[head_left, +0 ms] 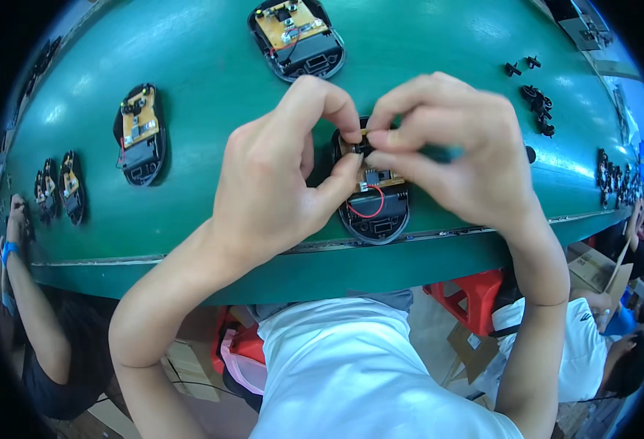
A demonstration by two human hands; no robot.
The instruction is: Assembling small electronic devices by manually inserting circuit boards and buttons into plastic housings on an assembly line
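Note:
An opened computer mouse base [375, 219] lies on the green table right in front of me, black, with a tan circuit board, a red wire and a battery bay. Over its far end, my left hand [281, 164] is closed, thumb and forefinger bent in at the board. Opposite it, my right hand [457, 143] pinches at the same spot, its fingers slightly blurred. Whatever small part sits between the fingertips is mostly hidden. Both hands cover much of the board's far half.
More open mouse bases stand at the far middle [300, 40], to the left [141, 135] and farther left [72, 186]. Small black wheel-like parts [537, 102] lie to the right, with another cluster [614, 179] beyond. A co-worker's arm [33, 300] reaches in at left; another person [585, 344] sits at right.

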